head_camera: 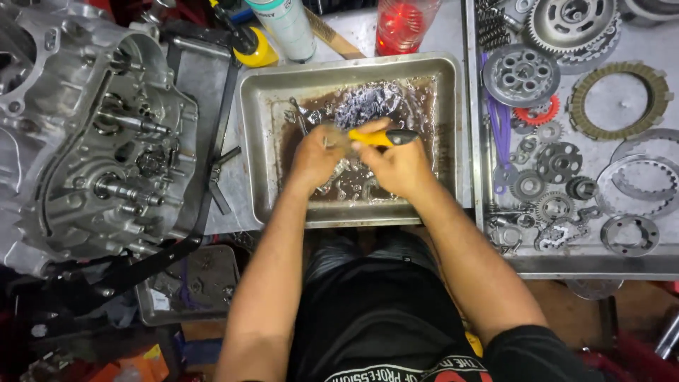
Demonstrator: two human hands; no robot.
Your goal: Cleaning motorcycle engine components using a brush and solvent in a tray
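Centrally, a steel pan (258, 141) sits on the bench, holding a shallow pool of brown, dirty liquid with a foamy grey patch near the far side and several small metal parts lying in it. Both hands work over the pan's middle. Right hand (397, 164) is clenched around a brush (382, 137) with a yellow-and-black handle, handle pointing right, bristle end toward the left hand. Left hand (316, 155) is closed on a small part (332, 136); motion blur hides its shape, and it is held just above the liquid against the brush tip.

Right of the pan, a flat tray (495, 244) carries laid-out gears, a friction ring (621, 100) with a tan segmented rim, toothed steel plates, springs and a purple strap. Behind the pan stand a clear cup (402, 25) with red fluid and a spray can (286, 27). At left, an open engine case (92, 141) shows shafts standing out of it
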